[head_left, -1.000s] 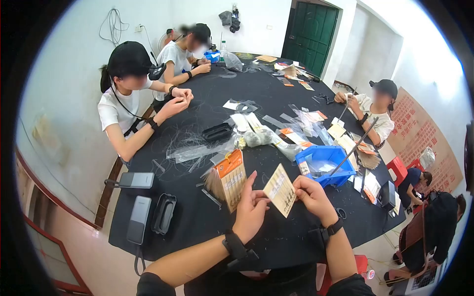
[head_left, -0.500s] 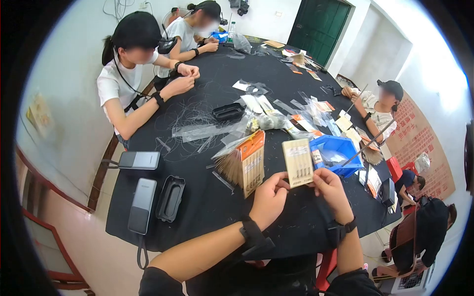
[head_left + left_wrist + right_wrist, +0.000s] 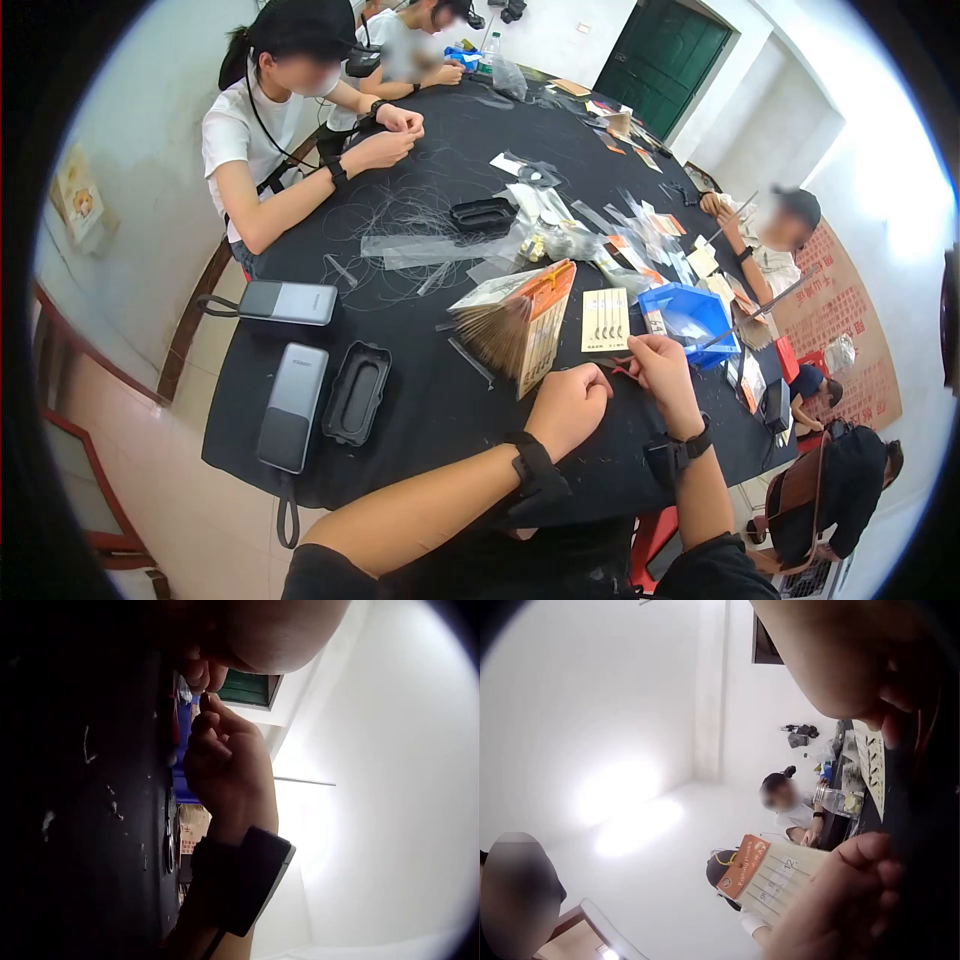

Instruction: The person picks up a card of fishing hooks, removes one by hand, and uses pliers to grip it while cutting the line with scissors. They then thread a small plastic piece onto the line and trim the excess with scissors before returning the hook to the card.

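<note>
A pale card with several fishing hooks in a row (image 3: 605,315) is face up by the black tablecloth, right of an upright stack of fishing-hook cards with an orange header (image 3: 545,325). My right hand (image 3: 664,378) has its thumb and index finger together at the card's lower right corner; I cannot tell whether they pinch it. My left hand (image 3: 568,408) is just left of it, its fingers curled and nothing visible in them. In the left wrist view the fingertips of the right hand (image 3: 232,765) are close to the left hand's. A thin red thing (image 3: 622,369) shows between both hands.
Behind the card is a blue bin (image 3: 735,345) with a rod leaning over it. Clear bags (image 3: 420,250) and tangled line lie mid-table. Two power banks (image 3: 292,405) and a black case (image 3: 358,392) sit at left. Other people sit around the table.
The hook card was tilted, then faced me between both hands; now it is lower and farther off. My left hand has come off its edge and curled, and the red thing has come into view.
</note>
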`<state>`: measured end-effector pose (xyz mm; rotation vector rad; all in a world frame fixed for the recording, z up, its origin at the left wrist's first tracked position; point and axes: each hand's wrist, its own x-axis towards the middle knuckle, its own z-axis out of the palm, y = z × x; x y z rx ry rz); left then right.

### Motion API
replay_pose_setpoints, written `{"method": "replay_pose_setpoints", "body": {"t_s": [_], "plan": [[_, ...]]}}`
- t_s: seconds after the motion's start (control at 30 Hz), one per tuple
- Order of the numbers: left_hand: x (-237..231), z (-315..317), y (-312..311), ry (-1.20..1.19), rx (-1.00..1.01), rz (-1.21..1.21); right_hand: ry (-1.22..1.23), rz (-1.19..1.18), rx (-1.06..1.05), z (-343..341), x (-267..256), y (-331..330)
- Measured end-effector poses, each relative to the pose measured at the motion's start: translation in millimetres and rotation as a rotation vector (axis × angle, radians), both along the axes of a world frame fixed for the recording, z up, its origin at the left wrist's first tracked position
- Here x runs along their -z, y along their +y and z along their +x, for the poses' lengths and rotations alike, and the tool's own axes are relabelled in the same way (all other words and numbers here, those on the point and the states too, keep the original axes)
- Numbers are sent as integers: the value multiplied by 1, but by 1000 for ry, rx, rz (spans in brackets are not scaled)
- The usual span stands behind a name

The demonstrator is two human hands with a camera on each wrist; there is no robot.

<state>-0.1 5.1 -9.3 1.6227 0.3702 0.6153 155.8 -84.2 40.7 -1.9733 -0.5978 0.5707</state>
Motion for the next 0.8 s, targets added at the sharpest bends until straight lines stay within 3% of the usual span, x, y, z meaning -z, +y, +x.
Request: {"method": "replay_pose_setpoints", "body": {"t_s": [0.17, 0.4, 0.63, 0.8], "plan": [[-2, -2, 1, -48, 20, -2, -271, -258, -7, -1, -25, 20], [0, 0, 6, -50, 154, -137, -342, -376, -170, 59, -96, 90], [-2, -1, 7, -51, 236, -270, -68, -297, -210, 184, -115, 172], [-1, -1, 11, -20, 288, -291, -149, -103, -136, 252, -119, 226]]}}
